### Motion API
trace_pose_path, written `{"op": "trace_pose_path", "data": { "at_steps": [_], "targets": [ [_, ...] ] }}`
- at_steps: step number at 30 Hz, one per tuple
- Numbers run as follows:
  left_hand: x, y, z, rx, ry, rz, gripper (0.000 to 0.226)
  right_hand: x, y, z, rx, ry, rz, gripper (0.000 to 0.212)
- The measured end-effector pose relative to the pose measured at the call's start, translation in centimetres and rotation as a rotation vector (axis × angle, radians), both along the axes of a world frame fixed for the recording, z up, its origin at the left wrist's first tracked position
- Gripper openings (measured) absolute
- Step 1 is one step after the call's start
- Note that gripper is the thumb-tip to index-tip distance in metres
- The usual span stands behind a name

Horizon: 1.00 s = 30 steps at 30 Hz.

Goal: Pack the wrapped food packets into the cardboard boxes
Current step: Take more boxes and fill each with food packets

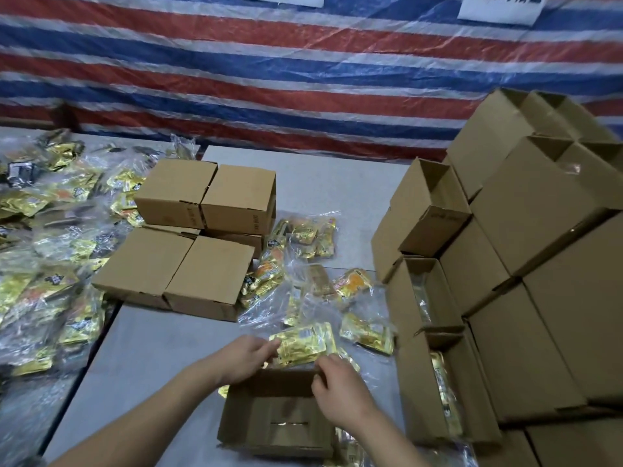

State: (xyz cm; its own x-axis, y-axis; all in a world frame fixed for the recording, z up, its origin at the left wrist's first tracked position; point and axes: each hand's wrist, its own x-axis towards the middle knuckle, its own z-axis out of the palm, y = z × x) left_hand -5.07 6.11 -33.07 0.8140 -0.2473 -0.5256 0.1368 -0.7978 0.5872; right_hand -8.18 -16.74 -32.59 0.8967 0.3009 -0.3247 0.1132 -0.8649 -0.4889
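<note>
A red, white and blue striped tarpaulin (269, 79) is hung behind a grey bench (141, 352), and in the single head view the work is seen near the bench's front edge. An open cardboard box (276, 416) is stood there with its mouth upward, and a gold wrapped packet (303, 345) is held just over its far rim. The packet is pinched at its left end by the curled fingers of the left hand (246, 357), while its near edge and the box's far flap are gripped together, as far as can be told, by the right hand (337, 389). More loose packets (354, 291) are scattered toward the middle of the bench, a large heap of packets (50, 247) is spread along the left edge, four closed boxes (188, 237) are grouped behind, and a tall stack of boxes (505, 264) is piled along the right edge, some open with packets inside. Trouble is most likely to be caused by the slick wrapping: the packet could be let slip and dropped outside the box. The far flap could be folded inward under the packet, so that entry is blocked. The light box could be pushed along the bench, and the clear film could be snagged on the cardboard edge. The leaning stack at the right could be knocked by an elbow.
</note>
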Motion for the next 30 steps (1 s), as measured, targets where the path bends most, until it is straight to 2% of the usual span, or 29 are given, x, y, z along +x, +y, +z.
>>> {"op": "trace_pose_path", "data": {
  "at_steps": [3,8,12,14,18,21,26,28,30],
  "targets": [
    [3.8,-2.5,-1.4,0.166,-0.075,-0.137,0.037,-0.3,0.3,-0.3,0.021,0.042,-0.020,0.020],
    [7.1,-7.2,-5.9,0.445,-0.148,-0.391,0.056,-0.6,-0.3,-0.5,0.013,0.055,-0.023,0.046],
    [7.7,-9.1,-9.7,0.598,-0.192,-0.374,0.094,-0.6,-0.8,-1.0,0.029,0.087,-0.047,0.050],
    [8.0,-9.5,-10.7,0.655,-0.223,-0.384,0.096,-0.6,-0.8,-1.2,0.040,0.099,-0.082,0.049],
    [8.2,-9.9,-11.3,0.719,-0.251,-0.381,0.085,-0.4,-0.9,-1.7,0.051,0.129,-0.125,0.052],
    [7.8,-9.7,-11.0,0.643,-0.239,-0.326,0.071,-0.2,-1.1,-2.0,0.062,0.161,-0.147,0.054],
    [7.0,-7.5,-7.6,0.255,-0.145,-0.031,0.030,-0.2,-1.2,-2.3,0.060,0.165,-0.177,0.053],
    [6.7,-6.2,-5.2,0.159,-0.154,0.093,0.029,-0.3,-1.2,-2.1,0.089,0.170,-0.181,0.054],
    [6.4,-4.8,-2.4,0.060,-0.213,0.223,0.039,0.3,-1.0,-1.0,0.167,0.189,-0.261,0.062]
  ]
}}
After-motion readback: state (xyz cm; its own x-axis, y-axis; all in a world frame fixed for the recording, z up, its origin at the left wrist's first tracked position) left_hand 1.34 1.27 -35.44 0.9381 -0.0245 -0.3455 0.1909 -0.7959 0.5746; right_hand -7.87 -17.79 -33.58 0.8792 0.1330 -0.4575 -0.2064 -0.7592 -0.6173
